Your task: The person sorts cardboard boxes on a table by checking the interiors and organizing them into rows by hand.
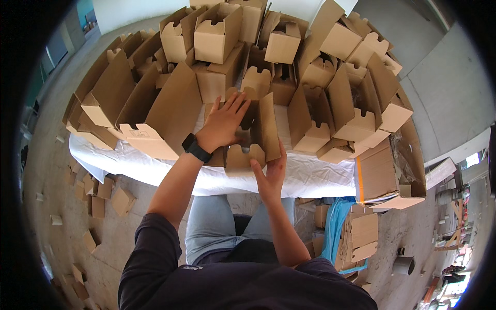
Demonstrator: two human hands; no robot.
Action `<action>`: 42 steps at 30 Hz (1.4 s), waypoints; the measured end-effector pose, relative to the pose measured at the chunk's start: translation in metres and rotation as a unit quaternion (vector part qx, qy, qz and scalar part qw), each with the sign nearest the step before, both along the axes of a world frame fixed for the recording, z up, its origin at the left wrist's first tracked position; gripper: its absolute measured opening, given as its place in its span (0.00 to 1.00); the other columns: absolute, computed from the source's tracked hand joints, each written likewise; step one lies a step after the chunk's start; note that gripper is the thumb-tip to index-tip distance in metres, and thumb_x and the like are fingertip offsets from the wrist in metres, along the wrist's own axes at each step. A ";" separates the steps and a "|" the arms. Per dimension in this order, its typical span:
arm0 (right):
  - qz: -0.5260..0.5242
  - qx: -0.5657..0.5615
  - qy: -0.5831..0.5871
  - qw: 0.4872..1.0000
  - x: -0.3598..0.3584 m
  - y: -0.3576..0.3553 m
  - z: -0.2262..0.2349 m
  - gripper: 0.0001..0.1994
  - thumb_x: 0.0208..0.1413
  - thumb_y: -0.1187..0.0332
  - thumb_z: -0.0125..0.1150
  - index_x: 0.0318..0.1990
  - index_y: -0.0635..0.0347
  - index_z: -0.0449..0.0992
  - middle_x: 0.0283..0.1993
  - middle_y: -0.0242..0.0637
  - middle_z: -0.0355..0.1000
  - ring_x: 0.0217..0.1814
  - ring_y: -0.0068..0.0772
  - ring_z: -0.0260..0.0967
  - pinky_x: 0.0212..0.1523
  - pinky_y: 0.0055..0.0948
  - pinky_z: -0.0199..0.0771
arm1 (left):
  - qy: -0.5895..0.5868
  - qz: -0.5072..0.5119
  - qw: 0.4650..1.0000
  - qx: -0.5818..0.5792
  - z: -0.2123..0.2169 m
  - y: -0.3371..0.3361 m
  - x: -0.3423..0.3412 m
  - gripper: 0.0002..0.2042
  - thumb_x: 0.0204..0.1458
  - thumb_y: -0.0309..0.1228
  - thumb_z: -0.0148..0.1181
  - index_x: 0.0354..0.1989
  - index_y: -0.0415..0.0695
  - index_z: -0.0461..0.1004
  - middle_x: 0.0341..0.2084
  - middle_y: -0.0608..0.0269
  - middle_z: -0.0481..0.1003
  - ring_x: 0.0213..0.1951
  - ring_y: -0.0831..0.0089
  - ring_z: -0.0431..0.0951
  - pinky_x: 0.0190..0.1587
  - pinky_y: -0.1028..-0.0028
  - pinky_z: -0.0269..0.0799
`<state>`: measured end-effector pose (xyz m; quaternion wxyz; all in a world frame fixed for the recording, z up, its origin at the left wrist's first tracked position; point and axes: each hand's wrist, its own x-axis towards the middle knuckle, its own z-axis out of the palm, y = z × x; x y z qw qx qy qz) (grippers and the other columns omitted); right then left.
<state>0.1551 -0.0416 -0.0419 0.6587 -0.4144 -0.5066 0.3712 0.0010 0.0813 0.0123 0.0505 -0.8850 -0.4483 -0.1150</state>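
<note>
Right in front of me, a small brown cardboard box (242, 161) stands with its top uncovered on the white cloth (315, 173). Its notched front flap faces me, and a taller side panel (268, 126) rises on its right. My left hand (221, 126), with a black watch on its wrist, lies over the box's left side with the fingers stretched out and apart. My right hand (271, 174) grips the front right corner, thumb at the front flap and fingers along the right panel. The left hand hides part of the box's inside.
Folded cardboard boxes are crowded and stacked around the table: a large one (165, 119) at left, others (310, 119) at right and at the back. A bigger carton (382, 173) stands at the right end. Cardboard with blue plastic (338, 227) and scattered pieces (98, 199) lie below.
</note>
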 end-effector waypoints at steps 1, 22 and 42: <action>0.007 -0.011 -0.004 1.000 0.001 0.001 -0.004 0.36 0.57 0.75 0.61 0.69 0.65 0.47 0.65 0.48 0.58 0.67 0.38 0.58 0.67 0.33 0.57 | 0.003 0.003 1.000 -0.001 0.000 -0.001 0.000 0.53 0.34 0.48 0.74 0.69 0.43 0.50 0.71 0.55 0.48 0.71 0.58 0.48 0.69 0.49 0.45; -0.059 0.063 -0.298 0.951 0.007 -0.005 0.009 0.19 0.58 0.77 0.55 0.58 0.59 0.70 0.67 0.51 0.58 0.66 0.53 0.61 0.60 0.38 0.68 | -0.150 0.001 0.988 -0.038 0.010 -0.002 0.008 0.37 0.53 0.23 0.50 0.72 0.48 0.42 0.65 0.49 0.58 0.67 0.56 0.57 0.65 0.50 0.52; -0.021 0.046 -0.335 0.941 0.004 -0.005 0.006 0.30 0.45 0.68 0.73 0.57 0.60 0.67 0.72 0.57 0.47 0.66 0.61 0.59 0.56 0.43 0.72 | -0.115 -0.021 0.993 0.022 -0.011 0.007 0.000 0.28 0.53 0.22 0.52 0.65 0.51 0.61 0.69 0.53 0.52 0.69 0.57 0.54 0.67 0.49 0.49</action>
